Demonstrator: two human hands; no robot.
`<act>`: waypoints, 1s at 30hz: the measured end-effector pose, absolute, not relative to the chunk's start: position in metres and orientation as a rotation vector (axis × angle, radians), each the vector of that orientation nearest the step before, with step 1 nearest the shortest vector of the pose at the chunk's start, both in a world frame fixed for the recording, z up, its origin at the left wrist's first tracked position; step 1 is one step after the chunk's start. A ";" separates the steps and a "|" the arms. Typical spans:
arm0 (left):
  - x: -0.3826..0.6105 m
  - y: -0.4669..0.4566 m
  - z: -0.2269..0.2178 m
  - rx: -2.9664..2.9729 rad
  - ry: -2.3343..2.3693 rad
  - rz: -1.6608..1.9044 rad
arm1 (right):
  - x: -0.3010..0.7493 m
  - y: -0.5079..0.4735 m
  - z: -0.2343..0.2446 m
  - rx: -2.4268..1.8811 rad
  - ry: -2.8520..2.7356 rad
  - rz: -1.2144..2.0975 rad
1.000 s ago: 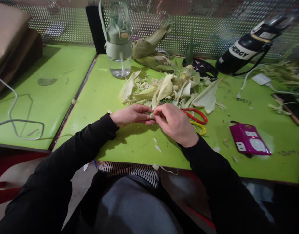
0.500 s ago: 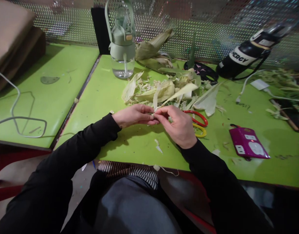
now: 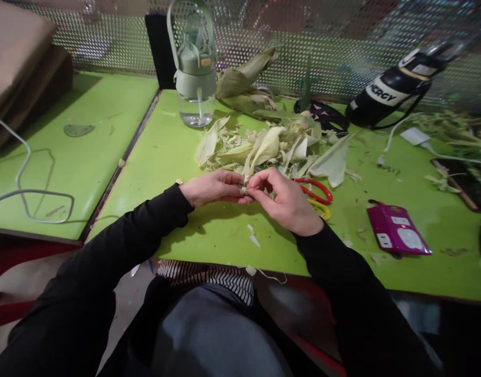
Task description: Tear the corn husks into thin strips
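My left hand (image 3: 213, 187) and my right hand (image 3: 287, 201) meet over the green table (image 3: 209, 241), fingertips pinched together on a thin pale corn husk strip (image 3: 248, 170) that rises from between them. Just behind my hands lies a heap of pale corn husks (image 3: 275, 146). Red-handled scissors (image 3: 316, 189) and a yellow loop (image 3: 322, 208) lie right beside my right hand, partly hidden by it.
A green water bottle (image 3: 195, 78) stands at the back, green unpeeled husks (image 3: 244, 78) beside it. A magenta device (image 3: 397, 230), a black bottle (image 3: 397, 86), a white cable (image 3: 397, 131) and a phone (image 3: 462, 180) lie right. A wire (image 3: 32, 193) crosses the left table.
My hands stay pinched together at the same spot. The husk strip between them has shifted slightly, and my right fingers have turned a little.
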State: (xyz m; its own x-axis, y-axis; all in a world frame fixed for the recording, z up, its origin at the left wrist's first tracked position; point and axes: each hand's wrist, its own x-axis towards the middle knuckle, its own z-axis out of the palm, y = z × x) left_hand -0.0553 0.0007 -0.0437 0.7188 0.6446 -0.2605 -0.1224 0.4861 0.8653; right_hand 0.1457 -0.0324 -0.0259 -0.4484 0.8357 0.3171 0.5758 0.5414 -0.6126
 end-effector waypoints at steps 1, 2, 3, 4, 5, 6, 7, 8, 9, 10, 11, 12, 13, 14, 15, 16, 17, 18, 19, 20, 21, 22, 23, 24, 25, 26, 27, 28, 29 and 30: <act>-0.055 0.001 -0.044 0.963 0.634 0.501 | 0.147 -0.032 -0.024 -1.141 -2.215 0.579; -0.054 0.001 -0.045 0.974 0.649 0.495 | 0.148 -0.031 -0.023 -1.150 -2.242 0.590; -0.054 0.001 -0.045 0.986 0.665 0.490 | 0.148 -0.031 -0.021 -1.155 -2.263 0.602; -0.054 0.001 -0.046 0.999 0.677 0.489 | 0.149 -0.031 -0.021 -1.152 -2.274 0.618; -0.054 0.002 -0.046 1.010 0.682 0.493 | 0.149 -0.030 -0.021 -1.147 -2.275 0.637; -0.055 0.002 -0.046 1.021 0.675 0.499 | 0.149 -0.030 -0.021 -1.145 -2.260 0.650; -0.055 0.003 -0.046 1.033 0.659 0.506 | 0.148 -0.030 -0.022 -1.148 -2.236 0.655; -0.056 0.003 -0.046 1.047 0.640 0.508 | 0.148 -0.030 -0.023 -1.157 -2.206 0.650; -0.056 0.004 -0.046 1.061 0.627 0.506 | 0.147 -0.030 -0.024 -1.169 -2.178 0.639; -0.056 0.004 -0.046 1.076 0.625 0.502 | 0.146 -0.030 -0.025 -1.182 -2.152 0.623; -0.056 0.004 -0.045 1.090 0.637 0.498 | 0.146 -0.030 -0.026 -1.192 -2.134 0.608; -0.056 0.004 -0.045 1.102 0.656 0.494 | 0.145 -0.030 -0.027 -1.197 -2.123 0.598; -0.056 0.004 -0.045 1.112 0.676 0.491 | 0.145 -0.030 -0.028 -1.199 -2.120 0.595; -0.055 0.004 -0.044 1.120 0.690 0.491 | 0.145 -0.030 -0.028 -1.200 -2.119 0.597; -0.055 0.004 -0.044 1.126 0.695 0.491 | 0.145 -0.030 -0.028 -1.201 -2.115 0.599; -0.055 0.005 -0.044 1.132 0.691 0.490 | 0.144 -0.030 -0.029 -1.207 -2.105 0.600; -0.055 0.005 -0.045 1.139 0.683 0.490 | 0.144 -0.031 -0.029 -1.218 -2.087 0.599; -0.054 0.005 -0.045 1.147 0.675 0.489 | 0.144 -0.031 -0.029 -1.231 -2.061 0.596; -0.054 0.005 -0.045 1.153 0.673 0.492 | 0.144 -0.032 -0.030 -1.245 -2.031 0.597; -0.054 0.005 -0.046 1.158 0.678 0.497 | 0.143 -0.032 -0.030 -1.255 -1.996 0.600; -0.054 0.005 -0.046 1.159 0.686 0.504 | 0.143 -0.032 -0.031 -1.261 -1.965 0.606; -0.053 0.005 -0.047 1.156 0.695 0.514 | 0.143 -0.032 -0.032 -1.260 -1.939 0.612; -0.053 0.005 -0.047 1.150 0.701 0.523 | 0.142 -0.032 -0.033 -1.257 -1.915 0.614; -0.053 0.005 -0.048 1.143 0.701 0.527 | 0.142 -0.032 -0.034 -1.252 -1.895 0.610; -0.053 0.005 -0.048 1.137 0.696 0.530 | 0.141 -0.032 -0.035 -1.248 -1.878 0.599; -0.053 0.005 -0.048 1.133 0.689 0.532 | 0.141 -0.032 -0.036 -1.246 -1.864 0.586; -0.053 0.005 -0.049 1.131 0.681 0.534 | 0.140 -0.032 -0.037 -1.245 -1.853 0.577; -0.052 0.004 -0.049 1.131 0.675 0.536 | 0.140 -0.032 -0.038 -1.247 -1.844 0.569; -0.052 0.004 -0.049 1.132 0.669 0.537 | 0.139 -0.032 -0.040 -1.246 -1.839 0.566; -0.051 0.003 -0.049 1.133 0.662 0.538 | 0.138 -0.032 -0.041 -1.242 -1.831 0.565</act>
